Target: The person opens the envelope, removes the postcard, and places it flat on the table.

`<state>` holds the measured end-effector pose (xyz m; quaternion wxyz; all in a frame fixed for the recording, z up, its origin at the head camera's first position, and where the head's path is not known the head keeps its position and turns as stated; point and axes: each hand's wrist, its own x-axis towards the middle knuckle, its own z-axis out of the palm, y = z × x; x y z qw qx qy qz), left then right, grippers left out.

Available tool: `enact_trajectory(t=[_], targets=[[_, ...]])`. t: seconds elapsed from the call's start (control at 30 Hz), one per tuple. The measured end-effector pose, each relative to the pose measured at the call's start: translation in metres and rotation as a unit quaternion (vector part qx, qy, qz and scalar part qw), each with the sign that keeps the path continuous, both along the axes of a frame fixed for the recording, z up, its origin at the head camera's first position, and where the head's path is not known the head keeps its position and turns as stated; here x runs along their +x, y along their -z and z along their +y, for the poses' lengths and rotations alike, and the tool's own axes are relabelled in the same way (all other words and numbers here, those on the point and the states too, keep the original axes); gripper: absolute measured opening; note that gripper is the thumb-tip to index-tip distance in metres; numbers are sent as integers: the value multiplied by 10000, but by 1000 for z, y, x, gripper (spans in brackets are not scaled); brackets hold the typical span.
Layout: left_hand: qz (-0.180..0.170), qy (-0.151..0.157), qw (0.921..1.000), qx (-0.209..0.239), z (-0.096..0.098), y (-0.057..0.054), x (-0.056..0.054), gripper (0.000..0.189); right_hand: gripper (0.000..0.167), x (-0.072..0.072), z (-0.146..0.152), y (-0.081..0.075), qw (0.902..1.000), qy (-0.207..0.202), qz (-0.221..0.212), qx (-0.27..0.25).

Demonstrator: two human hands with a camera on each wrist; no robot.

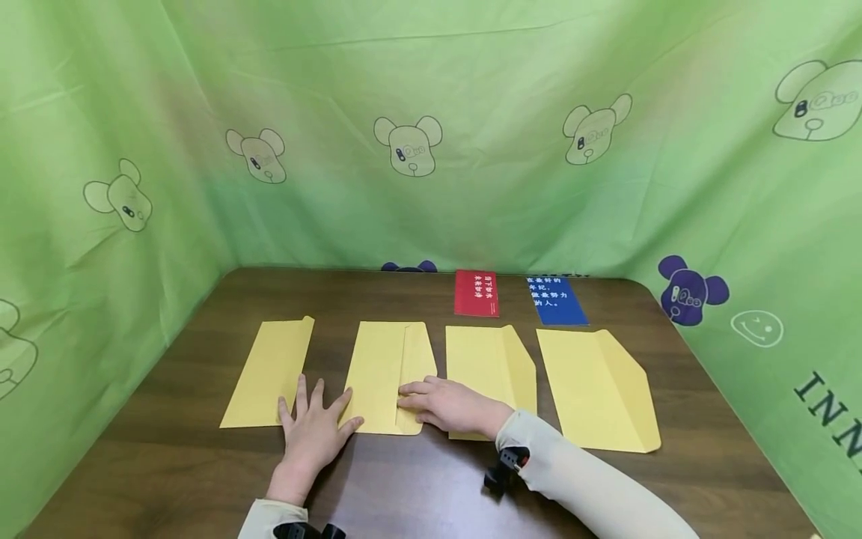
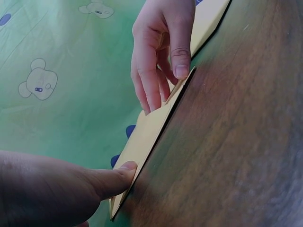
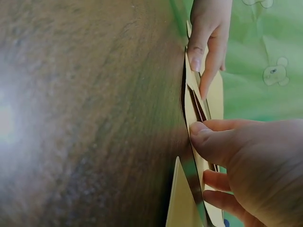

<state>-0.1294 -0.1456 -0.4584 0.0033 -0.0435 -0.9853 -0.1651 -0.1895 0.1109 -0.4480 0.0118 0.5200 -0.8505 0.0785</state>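
Note:
A yellow paper envelope lies between my hands, its flap side to the right. Fingers spread, my left hand rests at its left edge, the thumb pressing the near left corner. My right hand reaches across from the right, fingertips touching the envelope along its pocket edge. In the right wrist view, the layers of that envelope stand slightly apart beside my right thumb. The left wrist view shows my right thumb apart from the other fingertips, which the envelope partly hides.
Another yellow envelope lies to the left, and two more, one partly under my right hand and one, to the right. A red card and a blue card lie at the back of the wooden table. Green cloth surrounds it.

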Motion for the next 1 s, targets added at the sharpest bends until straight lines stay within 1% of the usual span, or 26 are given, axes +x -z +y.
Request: enact_trajectory(t=[0.27, 0.37, 0.5, 0.7, 0.83, 1.0], targets=[[21, -22, 10000, -26, 0, 1, -1, 55, 37, -2, -3, -1, 9995, 100, -67, 294], [42, -41, 10000, -46, 0, 1, -1, 54, 37, -3, -4, -2, 9992, 3, 125, 383], [57, -49, 9999, -72, 0, 0, 0, 54, 38, -4, -4, -4, 9972, -166, 486, 548], [25, -50, 9999, -152, 0, -1, 1, 54, 37, -3, -4, -5, 9936, -346, 835, 682], [25, -40, 9999, -146, 1, 1, 0, 55, 34, -1, -7, -6, 9944, -269, 775, 673], [6, -49, 9999, -134, 1, 2, 1, 55, 33, -2, -8, -7, 9967, -171, 487, 627]])
